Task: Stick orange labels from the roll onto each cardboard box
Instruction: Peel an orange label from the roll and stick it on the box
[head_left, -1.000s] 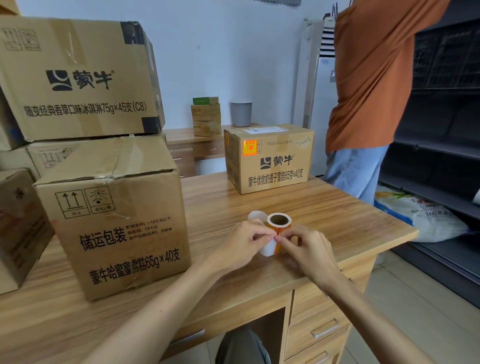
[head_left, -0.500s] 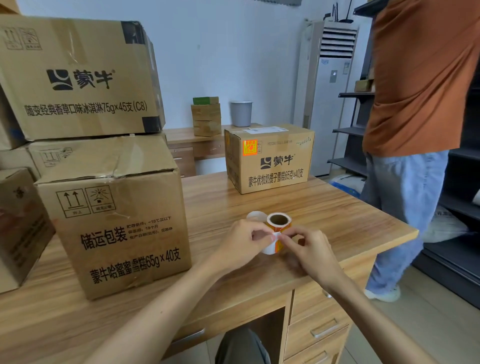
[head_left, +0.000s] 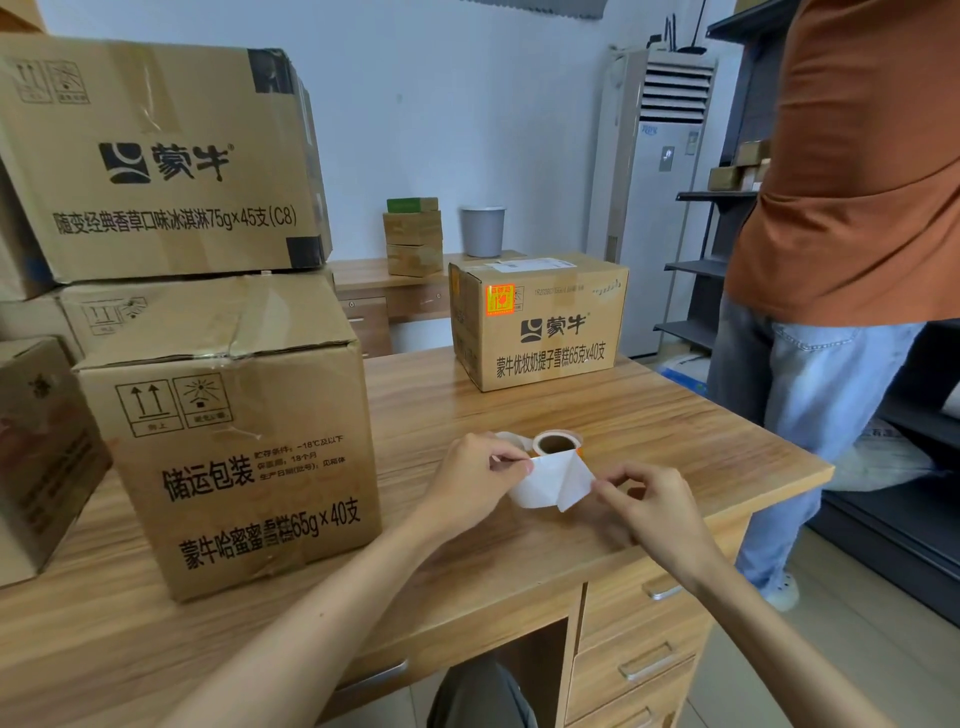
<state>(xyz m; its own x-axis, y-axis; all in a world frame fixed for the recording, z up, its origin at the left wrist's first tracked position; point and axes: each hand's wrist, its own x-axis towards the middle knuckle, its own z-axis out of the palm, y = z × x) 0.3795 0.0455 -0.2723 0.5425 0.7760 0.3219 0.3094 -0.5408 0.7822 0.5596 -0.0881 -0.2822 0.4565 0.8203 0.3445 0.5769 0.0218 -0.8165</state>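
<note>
The label roll (head_left: 557, 442) stands on the wooden desk (head_left: 649, 431), its brown core facing up. My left hand (head_left: 475, 480) pinches the roll's white backing strip at its left side. My right hand (head_left: 649, 512) pinches the corner of a peeled label (head_left: 563, 483), whose white back faces me. A large cardboard box (head_left: 234, 441) stands to the left, with no orange label on its visible faces. A smaller cardboard box (head_left: 540, 322) at the desk's far side carries an orange label (head_left: 500, 299) on its front.
More cardboard boxes (head_left: 156, 156) are stacked at the left. A person in an orange shirt and jeans (head_left: 831, 312) stands close to the desk's right edge. Behind are a second desk with small boxes and a grey cup (head_left: 483, 231), an air conditioner and dark shelves.
My right hand has pulled a label away from the roll towards me, so its white back now shows. The person at the right has stepped closer to the desk.
</note>
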